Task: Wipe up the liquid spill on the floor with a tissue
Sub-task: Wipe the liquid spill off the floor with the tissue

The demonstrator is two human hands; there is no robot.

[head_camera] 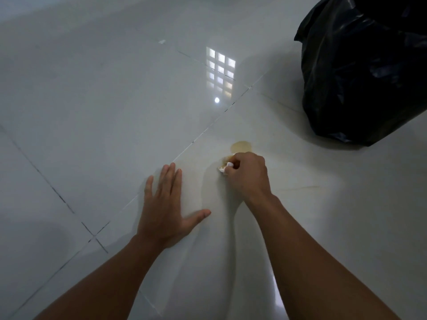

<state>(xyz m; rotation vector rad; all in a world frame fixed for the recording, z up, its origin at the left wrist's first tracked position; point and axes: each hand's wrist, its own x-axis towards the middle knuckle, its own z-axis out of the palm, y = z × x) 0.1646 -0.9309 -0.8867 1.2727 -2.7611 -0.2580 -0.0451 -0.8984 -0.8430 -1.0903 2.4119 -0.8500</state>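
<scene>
A small yellowish-brown liquid spill [241, 146] lies on the glossy white tiled floor [115, 116]. My right hand [247, 174] is closed around a crumpled white tissue [225, 166], pressed on the floor at the near edge of the spill; the tissue shows brown stains and is mostly hidden by my fingers. My left hand [166, 204] rests flat on the tile to the left, fingers spread, holding nothing.
A large black plastic rubbish bag [365, 70] stands on the floor at the upper right, just beyond the spill. Dark grout lines cross the tiles. A window reflection [220, 70] shines on the floor further away.
</scene>
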